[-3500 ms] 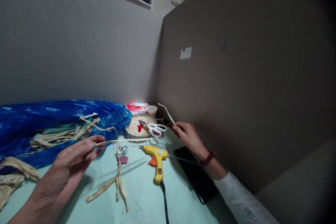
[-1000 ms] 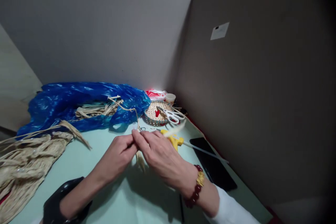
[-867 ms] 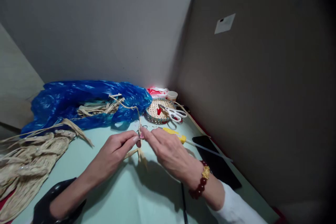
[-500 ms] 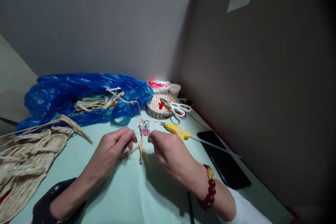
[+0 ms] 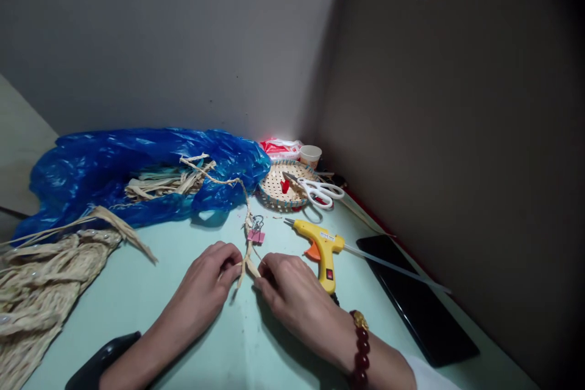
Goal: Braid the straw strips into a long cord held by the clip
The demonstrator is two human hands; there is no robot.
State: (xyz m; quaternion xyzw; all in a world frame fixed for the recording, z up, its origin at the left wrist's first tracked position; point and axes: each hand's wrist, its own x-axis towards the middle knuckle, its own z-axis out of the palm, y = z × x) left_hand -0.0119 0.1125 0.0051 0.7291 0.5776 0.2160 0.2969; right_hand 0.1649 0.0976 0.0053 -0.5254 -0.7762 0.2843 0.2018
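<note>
A braid of pale dried plant fibre (image 5: 247,213) runs from the blue bag toward me, with a pink binder clip (image 5: 256,236) clamped on it. Below the clip its loose strands (image 5: 244,266) spread apart. My left hand (image 5: 211,277) pinches a strand on the left side. My right hand (image 5: 292,286) is closed on a strand on the right side. A short end hangs between the two hands. Right of my right hand lies a yellow hot glue gun (image 5: 326,248), a clear glue stick in its back.
A blue plastic bag (image 5: 150,143) holds more fibre strips (image 5: 169,180). Woven fibre work (image 5: 55,280) lies at left. Behind are a round woven tray (image 5: 274,186), white-handled scissors (image 5: 322,192) and a paper cup (image 5: 311,155). A black phone-like slab (image 5: 420,304) lies at right, beside the wall.
Both hands have moved down from beside the clip to the loose strands below it. The strands now spread between them. The view has shifted slightly, showing more of the glue gun.
</note>
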